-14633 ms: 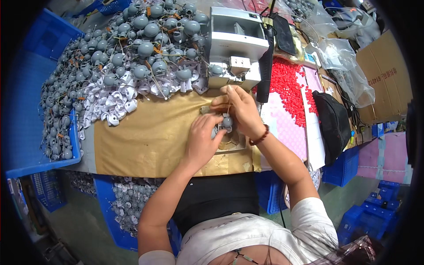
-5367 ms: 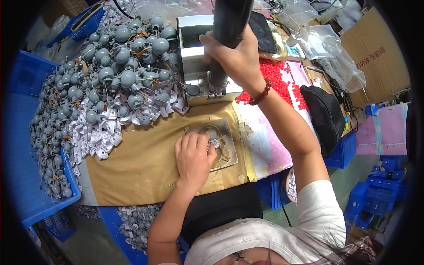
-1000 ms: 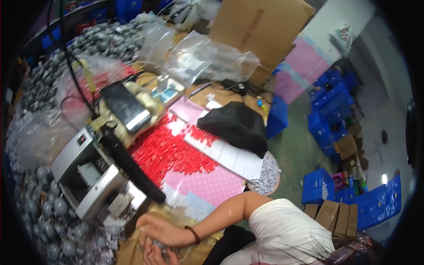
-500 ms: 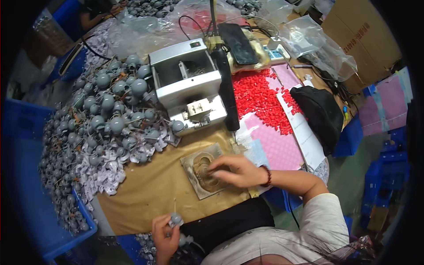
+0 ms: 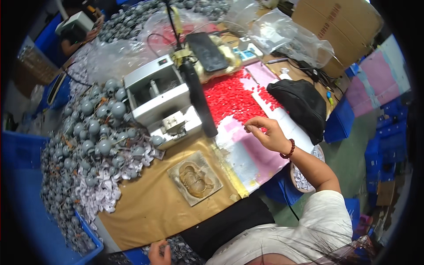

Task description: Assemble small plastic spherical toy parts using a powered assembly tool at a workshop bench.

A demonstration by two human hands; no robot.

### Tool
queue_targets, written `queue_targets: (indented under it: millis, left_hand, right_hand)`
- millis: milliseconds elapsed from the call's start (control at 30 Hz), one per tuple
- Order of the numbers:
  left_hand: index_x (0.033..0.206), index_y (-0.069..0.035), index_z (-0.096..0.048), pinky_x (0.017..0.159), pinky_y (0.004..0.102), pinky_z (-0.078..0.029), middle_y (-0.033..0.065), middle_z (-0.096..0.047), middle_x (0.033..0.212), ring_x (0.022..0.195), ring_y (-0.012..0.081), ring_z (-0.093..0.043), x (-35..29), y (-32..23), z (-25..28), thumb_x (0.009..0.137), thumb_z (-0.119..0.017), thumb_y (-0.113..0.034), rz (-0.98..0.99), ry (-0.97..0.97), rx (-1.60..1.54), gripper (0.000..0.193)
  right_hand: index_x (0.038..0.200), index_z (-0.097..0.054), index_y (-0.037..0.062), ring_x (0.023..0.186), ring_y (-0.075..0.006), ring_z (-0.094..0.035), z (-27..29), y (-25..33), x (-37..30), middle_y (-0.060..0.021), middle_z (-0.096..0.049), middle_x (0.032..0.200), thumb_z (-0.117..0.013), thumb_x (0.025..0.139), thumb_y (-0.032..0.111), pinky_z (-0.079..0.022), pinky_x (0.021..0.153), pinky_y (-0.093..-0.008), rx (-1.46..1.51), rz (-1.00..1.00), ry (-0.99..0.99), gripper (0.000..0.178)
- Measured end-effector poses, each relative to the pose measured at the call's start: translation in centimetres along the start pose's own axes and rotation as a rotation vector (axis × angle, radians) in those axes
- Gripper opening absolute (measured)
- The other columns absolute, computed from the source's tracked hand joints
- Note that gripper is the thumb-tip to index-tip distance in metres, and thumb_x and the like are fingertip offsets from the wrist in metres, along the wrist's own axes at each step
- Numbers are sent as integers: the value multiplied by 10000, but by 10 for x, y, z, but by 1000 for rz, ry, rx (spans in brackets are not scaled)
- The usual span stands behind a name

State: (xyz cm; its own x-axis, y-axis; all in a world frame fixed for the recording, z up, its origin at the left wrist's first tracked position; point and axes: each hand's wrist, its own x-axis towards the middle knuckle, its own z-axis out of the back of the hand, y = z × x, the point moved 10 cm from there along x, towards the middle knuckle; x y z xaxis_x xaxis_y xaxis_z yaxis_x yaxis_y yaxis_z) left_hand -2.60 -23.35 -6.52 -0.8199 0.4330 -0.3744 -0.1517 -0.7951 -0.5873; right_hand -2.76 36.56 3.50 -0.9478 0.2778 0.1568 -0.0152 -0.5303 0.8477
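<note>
My right hand [image 5: 270, 136] hangs over the near edge of a pile of small red plastic pieces [image 5: 229, 99], thumb and fingertips pinched together. Whatever sits in that pinch, if anything, is too small to make out. At the table's front edge, low in the view, my left hand [image 5: 159, 253] has its fingers curled. It is beside grey parts [image 5: 179, 249] below the tabletop, and what it holds cannot be made out. A square metal plate with a rounded hollow [image 5: 195, 177] lies on the brown sheet [image 5: 137, 207] between my hands.
A silver machine [image 5: 161, 99] stands behind the plate, with a phone [image 5: 206, 51] to its right. Grey ball-shaped parts [image 5: 104, 145] with wires are heaped at left beside a blue bin [image 5: 95, 245]. A black mesh bag [image 5: 300, 104] lies at right. Another person's arm [image 5: 70, 46] shows far left.
My right hand has moved from the metal plate right and away to the red pieces. My left hand has dropped lower; the grey ball part it held no longer shows. The view has shifted.
</note>
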Motion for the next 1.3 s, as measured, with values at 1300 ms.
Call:
queue_targets:
  millis: [1300]
  left_hand:
    - [1243,-230,-635,1031,719,-332,119,-488,1367,1297,377,-439,118,-79,15,860,-608,-373,-646,-146,498,409]
  right_hand:
    - [1229,-595,-8,766,-250,-625,-44,201,211,-94,-611,907,-638,788,16,-525,629,-368,-863,464,675,444]
